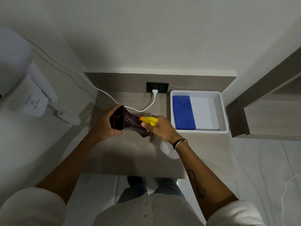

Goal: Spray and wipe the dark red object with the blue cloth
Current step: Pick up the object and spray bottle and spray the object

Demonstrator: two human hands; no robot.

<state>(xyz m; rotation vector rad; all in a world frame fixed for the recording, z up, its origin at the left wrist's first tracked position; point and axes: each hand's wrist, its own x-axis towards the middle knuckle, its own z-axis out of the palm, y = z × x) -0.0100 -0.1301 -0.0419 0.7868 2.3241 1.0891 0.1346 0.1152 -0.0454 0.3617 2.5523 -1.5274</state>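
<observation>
My left hand (104,124) grips the dark red object (128,123), a flared glossy piece, by its wide left end and holds it above the grey counter (130,157). My right hand (160,128) holds a spray bottle with a yellow trigger head (149,120); its orange nozzle points at the dark red object from close by. The bottle's white body (167,149) shows below my wrist. A folded blue cloth (183,112) lies in the left half of a white tray (223,111) at the right of the counter.
A black wall socket (157,87) with a white plug and cable sits behind the hands. A white wall-mounted hair dryer (32,101) with a coiled cord hangs at the left. A wooden shelf unit (263,111) stands to the right. My legs and feet show below the counter edge.
</observation>
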